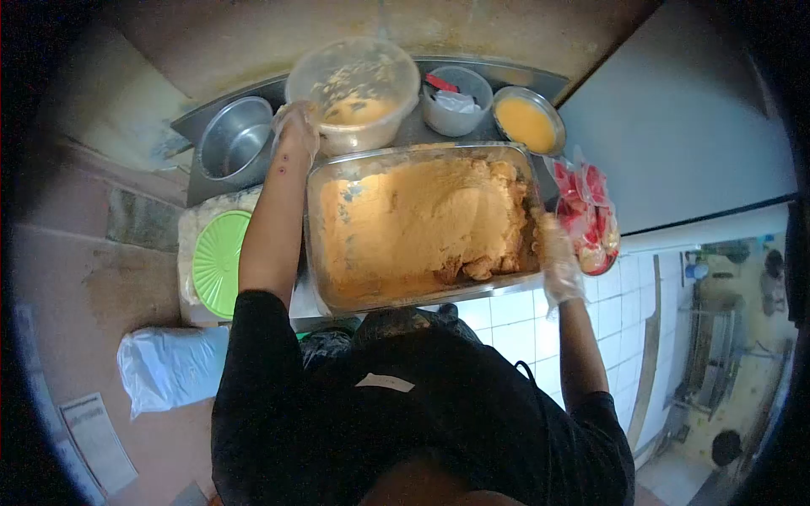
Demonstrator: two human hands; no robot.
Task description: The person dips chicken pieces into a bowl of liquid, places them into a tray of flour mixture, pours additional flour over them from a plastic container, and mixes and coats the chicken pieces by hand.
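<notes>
Head cam, kitchen counter: my gloved L hand [295, 128] is at the L side of a clear plastic tub [361, 140], touching its wall nr the rim; can't tell if the fingers grip it. My R hand [559, 257], also in a clear glove, is motion-blurred at the R end of a big rectangular tray [384, 301]; can't tell if it's open or closed, or holding anything. The tray sits right in front of me, spread w/ pale orange powder [396, 211], w/ brown lumpy pieces [481, 268] showing at the near R. More powder lies in the tub, just behind the tray. Along the back: a steel pot [234, 139] far L, then, R of the tub, a small container [456, 126] w/ a red item [441, 83], and a bowl [558, 128] of yellow liquid [525, 122]. Red-and-clear packs [588, 202] lie R, nr my R hand; a round green lid [221, 261], L of my forearm.
</notes>
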